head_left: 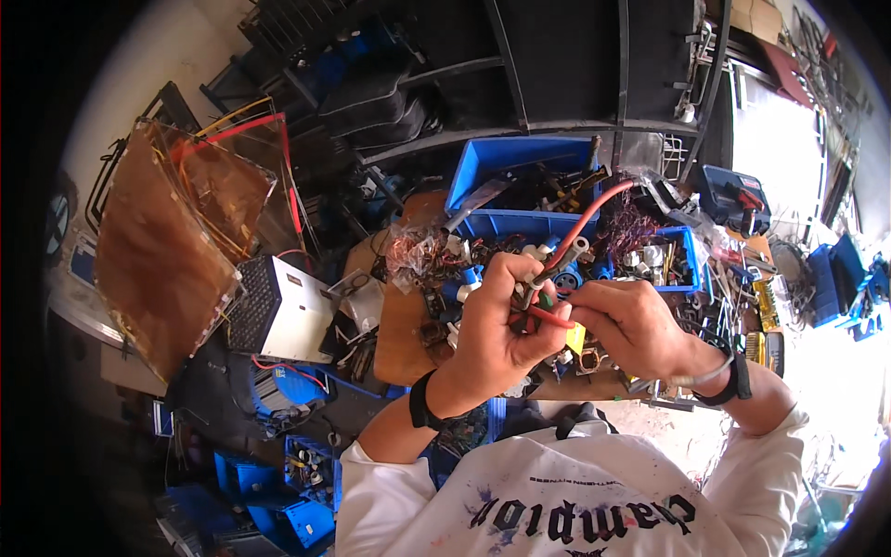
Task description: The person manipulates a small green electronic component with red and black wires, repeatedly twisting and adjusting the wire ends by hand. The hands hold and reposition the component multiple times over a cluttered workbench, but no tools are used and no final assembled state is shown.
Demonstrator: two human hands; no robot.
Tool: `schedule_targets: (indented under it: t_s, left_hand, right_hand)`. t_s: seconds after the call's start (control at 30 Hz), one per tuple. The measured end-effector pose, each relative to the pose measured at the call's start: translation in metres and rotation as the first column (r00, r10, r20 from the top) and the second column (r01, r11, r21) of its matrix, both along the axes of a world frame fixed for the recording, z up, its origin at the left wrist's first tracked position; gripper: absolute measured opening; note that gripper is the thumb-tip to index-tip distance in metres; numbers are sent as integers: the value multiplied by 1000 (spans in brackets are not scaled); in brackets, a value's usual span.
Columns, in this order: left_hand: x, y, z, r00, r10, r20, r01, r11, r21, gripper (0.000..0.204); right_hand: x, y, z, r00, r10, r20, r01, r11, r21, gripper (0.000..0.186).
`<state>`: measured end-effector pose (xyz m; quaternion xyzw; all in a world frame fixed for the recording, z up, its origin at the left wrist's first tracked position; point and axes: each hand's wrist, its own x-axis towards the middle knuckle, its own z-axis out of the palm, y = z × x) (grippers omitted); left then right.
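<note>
My left hand (pixel 498 327) is closed around a bundle above the middle of the workbench. A thick red cable (pixel 601 200) rises out of it toward the upper right, beside a grey tube-like piece (pixel 580 245) with a round open end. From the same grip a short red piece (pixel 551 317) points at my other hand. Just right of it, my right hand (pixel 639 327) has its fingers pinched together close to the bundle; what they hold is hidden. Below the fingertips shows a yellow piece (pixel 576 340), its kind unclear.
Across the wooden bench (pixel 399 343) lie many small parts and wires. A large blue bin (pixel 520 223) with tools stands behind my hands, and a smaller blue bin (pixel 691 260) sits right. A white metal case (pixel 302 311) and a brown panel (pixel 153 251) are left.
</note>
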<state>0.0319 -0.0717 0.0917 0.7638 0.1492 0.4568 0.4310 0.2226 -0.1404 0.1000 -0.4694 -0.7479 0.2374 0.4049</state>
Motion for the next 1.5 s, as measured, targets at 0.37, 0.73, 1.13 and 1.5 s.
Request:
schedule_targets:
  t_s: [0.37, 0.73, 1.13, 1.5]
  left_hand:
    - [-28, 84, -15, 989, -127, -70, 94, 927, -363, 24]
    - [-51, 115, -16, 886, -52, -461, -24, 987, -158, 41]
    - [-68, 101, -8, 922, 167, -348, -70, 959, 276, 43]
    - [-68, 84, 0, 937, 155, -313, -36, 934, 355, 38]
  right_hand:
    - [-29, 47, -19, 954, -164, 250, 120, 976, 184, 21]
    - [-59, 61, -15, 978, -207, -10, 207, 978, -2, 18]
    - [-83, 85, -15, 940, -312, -136, 315, 949, 2, 17]
    - [-85, 60, -7, 878, -354, -320, 346, 934, -84, 12]
